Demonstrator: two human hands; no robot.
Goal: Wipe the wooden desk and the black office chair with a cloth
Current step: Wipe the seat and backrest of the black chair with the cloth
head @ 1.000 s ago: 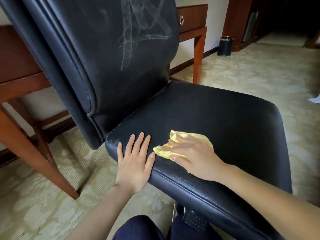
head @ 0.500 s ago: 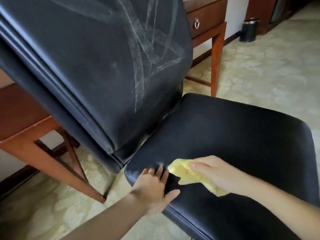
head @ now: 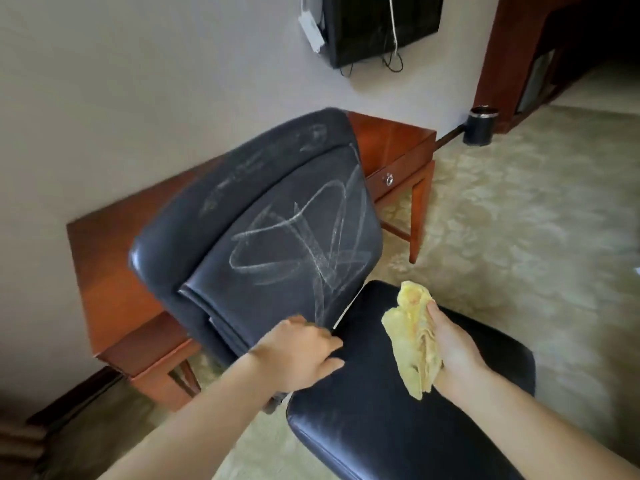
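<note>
The black office chair (head: 398, 393) stands in front of me, its backrest (head: 277, 220) smeared with pale streaks. My right hand (head: 453, 351) grips a crumpled yellow cloth (head: 412, 337) and holds it lifted above the seat. My left hand (head: 301, 351) rests at the seat's back left corner, by the foot of the backrest, with its fingers bent. Behind the chair, against the wall, stands the wooden desk (head: 100, 282), mostly hidden by the backrest.
A black wall-mounted screen (head: 381, 26) with dangling cables hangs above the desk. A small black bin (head: 479, 126) stands by the wall at the right, next to a dark wooden cabinet (head: 519, 53). Patterned carpet (head: 536, 237) covers the floor around the chair.
My head has risen, so the whole backrest and wall show. My right hand lifted the cloth off the seat's front left part. My left hand moved from the seat's edge toward the backrest.
</note>
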